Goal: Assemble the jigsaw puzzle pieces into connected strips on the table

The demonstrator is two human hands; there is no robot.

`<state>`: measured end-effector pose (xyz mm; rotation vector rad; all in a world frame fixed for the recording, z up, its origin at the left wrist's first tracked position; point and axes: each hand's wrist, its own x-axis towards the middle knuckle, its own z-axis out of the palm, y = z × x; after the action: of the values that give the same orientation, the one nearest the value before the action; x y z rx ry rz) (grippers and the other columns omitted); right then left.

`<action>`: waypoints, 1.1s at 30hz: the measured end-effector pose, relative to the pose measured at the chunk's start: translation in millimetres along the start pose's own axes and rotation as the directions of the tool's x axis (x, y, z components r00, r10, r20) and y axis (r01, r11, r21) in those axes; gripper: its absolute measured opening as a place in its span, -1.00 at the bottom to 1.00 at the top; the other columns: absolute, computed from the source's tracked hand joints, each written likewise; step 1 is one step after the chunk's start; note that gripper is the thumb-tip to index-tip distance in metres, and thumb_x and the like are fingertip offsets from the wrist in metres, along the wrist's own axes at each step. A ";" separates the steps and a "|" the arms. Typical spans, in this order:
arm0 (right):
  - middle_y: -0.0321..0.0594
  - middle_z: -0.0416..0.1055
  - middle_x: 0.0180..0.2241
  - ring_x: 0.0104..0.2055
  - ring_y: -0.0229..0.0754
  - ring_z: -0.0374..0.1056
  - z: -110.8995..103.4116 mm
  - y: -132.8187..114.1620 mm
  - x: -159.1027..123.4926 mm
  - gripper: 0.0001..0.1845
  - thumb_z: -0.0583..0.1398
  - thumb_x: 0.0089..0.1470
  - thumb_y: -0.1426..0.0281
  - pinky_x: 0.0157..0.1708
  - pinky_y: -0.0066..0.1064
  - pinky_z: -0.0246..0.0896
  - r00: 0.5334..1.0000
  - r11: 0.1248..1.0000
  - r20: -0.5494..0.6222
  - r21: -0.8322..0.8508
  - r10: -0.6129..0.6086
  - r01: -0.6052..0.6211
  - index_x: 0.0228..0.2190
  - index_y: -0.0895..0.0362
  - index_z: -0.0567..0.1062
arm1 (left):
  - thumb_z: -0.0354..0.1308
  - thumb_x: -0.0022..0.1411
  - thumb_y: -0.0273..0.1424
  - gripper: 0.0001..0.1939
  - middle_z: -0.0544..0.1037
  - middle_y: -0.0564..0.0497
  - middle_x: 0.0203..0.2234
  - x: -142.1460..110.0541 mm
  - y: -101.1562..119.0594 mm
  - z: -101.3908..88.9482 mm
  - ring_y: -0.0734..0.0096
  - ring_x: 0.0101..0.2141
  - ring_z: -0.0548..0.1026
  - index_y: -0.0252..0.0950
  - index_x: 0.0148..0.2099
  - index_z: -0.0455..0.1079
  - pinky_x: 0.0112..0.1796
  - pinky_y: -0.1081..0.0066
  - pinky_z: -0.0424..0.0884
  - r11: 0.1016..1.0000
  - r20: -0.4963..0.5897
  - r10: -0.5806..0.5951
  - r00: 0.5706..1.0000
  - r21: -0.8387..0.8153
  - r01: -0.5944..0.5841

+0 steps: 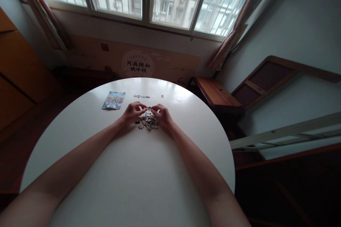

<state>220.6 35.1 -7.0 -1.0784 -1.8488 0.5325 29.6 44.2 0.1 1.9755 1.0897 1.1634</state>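
Note:
A heap of small jigsaw puzzle pieces lies on the white round table, some showing tan backs and others dark or bluish picture sides. Just beyond the heap, a dark puzzle piece is at the fingertips of both hands. My left hand is closed in a pinch at its left side. From the right, my right hand pinches at the same spot. Whether one piece or two are held there is too small to tell. Past my hands lies a short row of puzzle pieces, with a single puzzle piece to its right.
A colourful picture packet lies flat at the table's far left. Behind the table stand a printed cardboard panel and barred windows. A wooden bench is at the right, near a ladder-like metal frame.

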 end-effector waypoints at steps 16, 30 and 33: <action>-0.29 0.40 -0.48 -0.43 -0.33 0.31 0.6 -0.3 0.1 -0.92 0.23 0.01 0.48 -0.37 -0.50 0.19 1.000 1.000 0.017 0.015 0.000 0.000 -0.44 0.17 0.56 | 0.21 0.10 -0.23 -0.74 0.46 0.00 -0.48 1.5 -5.9 0.4 0.59 -0.58 0.35 -0.36 -0.35 0.49 -0.61 0.59 0.25 0.999 -0.009 0.031 0.999 0.022 -0.031; -0.30 0.39 -0.49 -0.44 -0.34 0.30 -0.1 0.0 0.2 -0.93 0.24 -0.01 0.49 -0.37 -0.50 0.19 0.999 0.999 0.019 0.019 -0.026 0.026 -0.44 0.17 0.56 | 0.19 0.10 -0.26 -0.75 0.49 -0.03 -0.41 1.6 -5.6 0.8 0.57 -0.56 0.40 -0.36 -0.30 0.53 -0.59 0.57 0.28 0.999 0.024 0.026 0.999 0.019 -0.026; -0.31 0.39 -0.49 -0.44 -0.33 0.30 -0.2 0.2 0.2 -0.94 0.24 0.00 0.48 -0.37 -0.49 0.19 1.000 1.000 0.019 0.018 -0.024 0.024 -0.45 0.17 0.56 | 0.18 0.11 -0.27 -0.75 0.48 -0.03 -0.40 1.6 -5.3 0.5 0.57 -0.55 0.39 -0.37 -0.30 0.53 -0.59 0.57 0.28 1.000 0.023 0.026 0.999 0.014 -0.026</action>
<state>220.8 35.4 -6.9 -1.0413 -1.8681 0.5468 28.6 48.1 -3.7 2.0149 1.0670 1.1468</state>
